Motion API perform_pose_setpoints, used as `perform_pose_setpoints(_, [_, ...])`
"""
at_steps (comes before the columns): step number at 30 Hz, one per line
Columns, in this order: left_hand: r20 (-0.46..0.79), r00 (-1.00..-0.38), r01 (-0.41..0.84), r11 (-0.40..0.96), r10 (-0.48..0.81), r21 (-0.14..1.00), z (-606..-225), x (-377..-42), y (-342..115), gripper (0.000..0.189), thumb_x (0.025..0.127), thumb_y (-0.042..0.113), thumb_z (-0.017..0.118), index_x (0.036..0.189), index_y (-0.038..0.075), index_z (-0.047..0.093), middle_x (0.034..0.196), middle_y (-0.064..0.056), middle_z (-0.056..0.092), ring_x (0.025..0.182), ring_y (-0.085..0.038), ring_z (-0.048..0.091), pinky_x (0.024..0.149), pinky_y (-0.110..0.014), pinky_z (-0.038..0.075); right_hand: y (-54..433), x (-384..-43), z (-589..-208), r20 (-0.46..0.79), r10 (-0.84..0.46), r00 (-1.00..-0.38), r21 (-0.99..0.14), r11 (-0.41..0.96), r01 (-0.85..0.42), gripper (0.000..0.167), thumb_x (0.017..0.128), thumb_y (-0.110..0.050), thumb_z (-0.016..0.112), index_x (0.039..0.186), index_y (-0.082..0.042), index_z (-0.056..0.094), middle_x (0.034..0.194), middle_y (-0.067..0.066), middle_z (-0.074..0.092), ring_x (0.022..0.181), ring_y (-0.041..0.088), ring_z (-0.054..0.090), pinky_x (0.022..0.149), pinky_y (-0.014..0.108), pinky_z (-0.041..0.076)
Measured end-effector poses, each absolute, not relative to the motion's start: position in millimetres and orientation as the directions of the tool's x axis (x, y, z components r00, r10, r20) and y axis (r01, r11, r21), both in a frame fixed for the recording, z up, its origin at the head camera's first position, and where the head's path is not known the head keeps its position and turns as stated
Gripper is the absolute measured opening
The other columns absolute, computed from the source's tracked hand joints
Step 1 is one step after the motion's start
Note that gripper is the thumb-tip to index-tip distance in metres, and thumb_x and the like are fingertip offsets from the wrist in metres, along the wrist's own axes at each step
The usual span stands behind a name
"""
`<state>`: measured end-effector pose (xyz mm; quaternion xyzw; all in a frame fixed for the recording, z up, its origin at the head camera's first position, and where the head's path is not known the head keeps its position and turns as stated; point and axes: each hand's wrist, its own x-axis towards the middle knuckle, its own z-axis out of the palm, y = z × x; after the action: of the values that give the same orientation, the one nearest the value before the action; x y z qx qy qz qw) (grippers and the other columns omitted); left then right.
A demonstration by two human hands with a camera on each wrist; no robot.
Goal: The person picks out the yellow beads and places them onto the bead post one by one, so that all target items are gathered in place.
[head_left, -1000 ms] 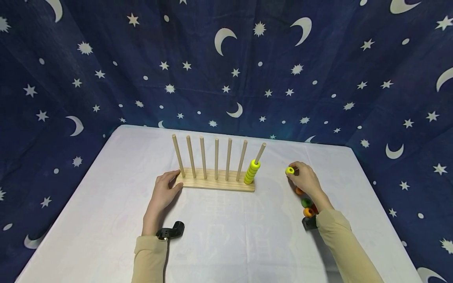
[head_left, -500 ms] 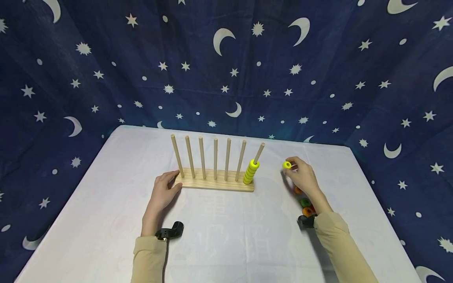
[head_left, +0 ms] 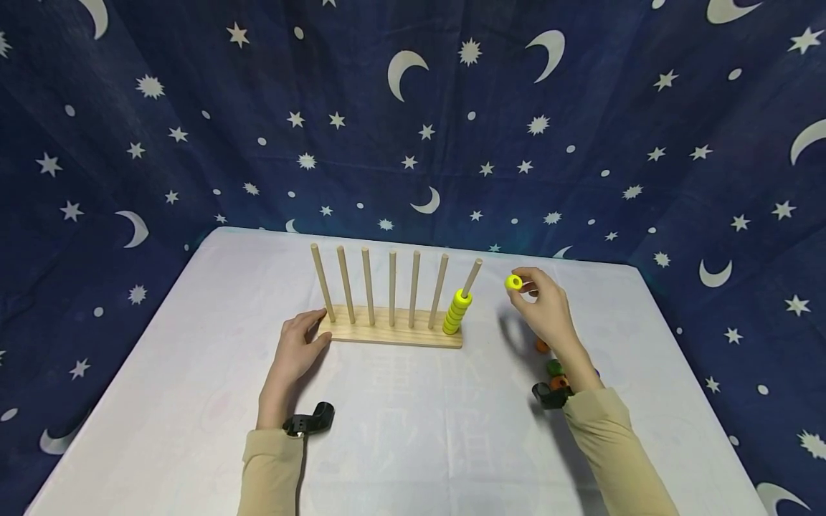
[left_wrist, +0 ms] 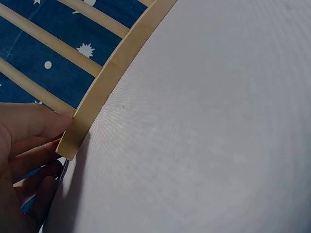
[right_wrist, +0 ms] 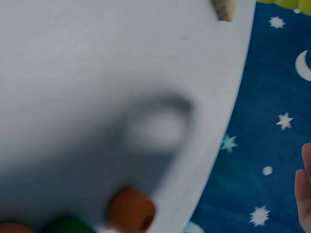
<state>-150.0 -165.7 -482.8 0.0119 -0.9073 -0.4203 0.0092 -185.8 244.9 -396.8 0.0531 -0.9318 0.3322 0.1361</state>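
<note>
A wooden peg rack (head_left: 387, 334) with a row of upright pegs stands on the table. Its rightmost peg carries a stack of yellow beads (head_left: 456, 315); the other pegs are bare. My left hand (head_left: 299, 349) holds the left end of the base, and the left wrist view shows its thumb on one side and fingers on the other. To the right of the rack, above the table, my right hand (head_left: 545, 308) pinches a yellow bead (head_left: 513, 282) between thumb and fingertips. Only the edge of that hand's fingers (right_wrist: 303, 189) enters the right wrist view; the pinched bead is outside it.
Loose beads lie below my right forearm: an orange bead (head_left: 542, 345), a green bead (head_left: 554, 368), and another orange bead (head_left: 559, 383), partly covered by the arm and wrist camera. A dark blue cloth (head_left: 413, 129) with moons and stars hangs behind the white table (head_left: 400, 430).
My right hand has lifted the yellow bead and moved it up and left, closer to the loaded peg. The left hand keeps its place at the rack's end.
</note>
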Motion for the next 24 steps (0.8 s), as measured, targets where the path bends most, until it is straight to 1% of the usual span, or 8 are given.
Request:
perform_pose_setpoints(12, [-0.002,-0.999,-0.025,0.648,-0.036,0.761,-481.6,-150.9,-164.8,0.051,0.091,0.015,0.062,0.138,0.003,0.050,0.142,-0.020,0.048,0.134,-0.036,0.035,0.112,-0.054,0.030,219.8,-175.7,-364.1,0.370,-0.017,-0.929,-0.612,0.748,-0.257,0.037,0.088,-0.016,0.066,0.124,-0.007,0.060,0.117,0.012,0.065,0.097,0.027,0.060,0.090,0.045,0.051])
perform_pose_setpoints(19, [0.002,-0.999,-0.019,0.646,-0.033,0.763,-481.8,-149.7,-165.3,0.051,0.091,0.016,0.062,0.138,0.003,0.050,0.142,-0.020,0.049,0.133,-0.037,0.036,0.111,-0.055,0.031,208.6,-167.5,-348.2,0.473,-0.041,-0.880,-0.603,0.714,-0.357,0.035,0.088,-0.015,0.068,0.121,-0.007,0.062,0.112,0.010,0.066,0.095,0.024,0.061,0.087,0.039,0.049])
perform_pose_setpoints(24, [0.000,-0.999,-0.023,0.645,-0.037,0.764,-481.9,-149.3,-165.6,0.051,0.091,0.016,0.062,0.138,0.003,0.050,0.142,-0.020,0.049,0.132,-0.036,0.036,0.111,-0.055,0.031,201.5,-161.9,-337.3,0.521,-0.059,-0.851,-0.586,0.700,-0.407,0.035,0.087,-0.014,0.070,0.120,-0.007,0.062,0.111,0.010,0.066,0.095,0.022,0.061,0.086,0.035,0.048])
